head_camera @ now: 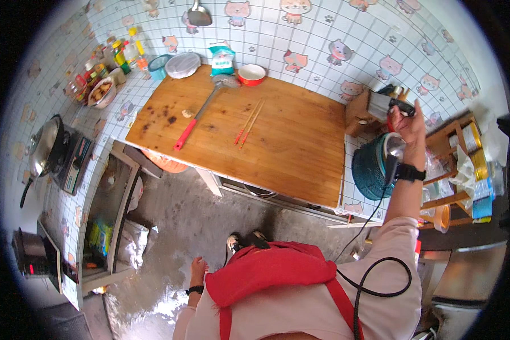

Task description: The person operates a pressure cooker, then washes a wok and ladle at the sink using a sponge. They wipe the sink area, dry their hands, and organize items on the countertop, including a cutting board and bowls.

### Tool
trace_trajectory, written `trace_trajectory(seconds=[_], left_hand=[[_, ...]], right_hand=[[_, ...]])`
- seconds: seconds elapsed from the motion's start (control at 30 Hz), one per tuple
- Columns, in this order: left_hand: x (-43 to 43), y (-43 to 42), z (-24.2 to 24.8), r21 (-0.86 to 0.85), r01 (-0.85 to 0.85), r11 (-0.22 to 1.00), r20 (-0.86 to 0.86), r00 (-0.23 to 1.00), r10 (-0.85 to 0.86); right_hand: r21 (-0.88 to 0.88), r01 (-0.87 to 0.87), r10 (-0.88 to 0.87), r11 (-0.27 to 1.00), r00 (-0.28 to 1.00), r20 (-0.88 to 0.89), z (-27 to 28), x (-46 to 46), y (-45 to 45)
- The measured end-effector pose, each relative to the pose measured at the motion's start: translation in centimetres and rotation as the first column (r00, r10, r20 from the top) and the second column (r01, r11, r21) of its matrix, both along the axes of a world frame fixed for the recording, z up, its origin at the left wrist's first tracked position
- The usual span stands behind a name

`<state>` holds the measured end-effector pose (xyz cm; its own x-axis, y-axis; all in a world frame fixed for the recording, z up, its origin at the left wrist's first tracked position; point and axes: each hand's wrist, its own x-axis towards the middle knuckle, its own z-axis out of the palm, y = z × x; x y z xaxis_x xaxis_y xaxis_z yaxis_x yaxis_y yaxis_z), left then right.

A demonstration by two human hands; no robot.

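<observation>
My right hand (408, 121) is raised at the right, its fingers around the black handle (401, 107) of a utensil or knife beside the knife block (361, 111); what the handle belongs to is not clear. Below the hand stands a dark green basket (367, 168) with a metal bowl or ladle at its rim. My left hand (199, 267) hangs low over the floor, fingers loosely curled, with nothing seen in it. On the wooden board (297, 140) lie a skimmer with a red handle (186, 134) and a pair of chopsticks (250, 123).
A red bowl (251, 75), a teal-and-white bag (222, 59) and a covered bowl (182, 65) line the board's back edge. Bottles (120, 56) fill the left corner. A lidded wok (46, 146) is on the left stove. A wooden rack (454, 170) stands right.
</observation>
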<state>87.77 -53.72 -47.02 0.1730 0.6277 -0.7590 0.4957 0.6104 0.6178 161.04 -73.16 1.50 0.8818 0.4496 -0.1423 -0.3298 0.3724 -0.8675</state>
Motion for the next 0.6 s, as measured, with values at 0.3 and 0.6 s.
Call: trace_trajectory(seconds=[0.3, 0.6], left_hand=[[0.8, -1.6, -1.2, -0.069, 0.004, 0.998, 0.1, 0.995, 0.003], [9.4, 8.9, 7.8, 0.489, 0.281, 0.826, -0.167, 0.959, -0.227]], right_hand=[[0.103, 0.193, -0.198, 0.976, 0.979, 0.042, -1.7, 6.7, 6.0], [-0.016, -0.245, 0.246, 0.969, 0.962, 0.117, -11.1, -6.0, 7.0]])
